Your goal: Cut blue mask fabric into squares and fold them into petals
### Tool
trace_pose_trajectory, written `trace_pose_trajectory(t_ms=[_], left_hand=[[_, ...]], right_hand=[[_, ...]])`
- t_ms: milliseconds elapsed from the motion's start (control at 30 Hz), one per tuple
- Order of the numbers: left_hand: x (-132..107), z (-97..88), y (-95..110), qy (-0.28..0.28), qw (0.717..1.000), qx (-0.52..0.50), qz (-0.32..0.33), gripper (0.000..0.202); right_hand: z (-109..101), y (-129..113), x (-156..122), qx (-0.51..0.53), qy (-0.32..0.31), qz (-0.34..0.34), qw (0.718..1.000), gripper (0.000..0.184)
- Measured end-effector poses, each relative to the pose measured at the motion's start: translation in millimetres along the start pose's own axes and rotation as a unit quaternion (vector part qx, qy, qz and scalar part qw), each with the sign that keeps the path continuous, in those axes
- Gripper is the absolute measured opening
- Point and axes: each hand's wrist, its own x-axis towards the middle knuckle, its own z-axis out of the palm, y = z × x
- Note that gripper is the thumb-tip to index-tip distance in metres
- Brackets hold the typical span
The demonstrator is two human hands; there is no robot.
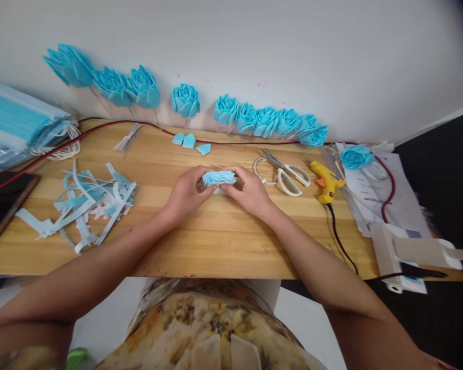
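A small stack of light blue cut pieces (pixel 218 179) is held over the middle of the wooden table (pixel 216 241). My left hand (pixel 185 194) grips the stack's left end with curled fingers. My right hand (pixel 249 191) pinches its right end. Both hands rest low over the tabletop, close together.
White-handled scissors (pixel 283 172) and a yellow glue gun (pixel 326 182) lie to the right. A heap of blue and white strips (pixel 88 203) lies at left, a dark phone (pixel 3 203) beyond it. A stack of blue masks (pixel 19 123) sits far left. Blue roses (pixel 268 121) line the wall.
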Motion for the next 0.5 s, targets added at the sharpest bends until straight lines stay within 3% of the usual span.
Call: trace_pose_trajectory(t_ms=[267, 400, 500], left_hand=[[3.4, 0.2, -7.6, -0.002, 0.999, 0.044, 0.017, 0.007], [2.4, 0.8, -7.7, -0.018, 0.996, -0.067, -0.055, 0.012], [1.8, 2.3, -4.9, -0.045, 0.969, -0.206, -0.127, 0.023]], right_hand=[[2.3, 3.5, 0.6, -0.002, -0.027, 0.0, 1.0, 0.04], [3.0, 1.9, -0.4, 0.028, -0.023, 0.034, 0.999, 0.023], [3.1, 1.4, -1.7, 0.108, -0.026, 0.061, 0.992, 0.022]])
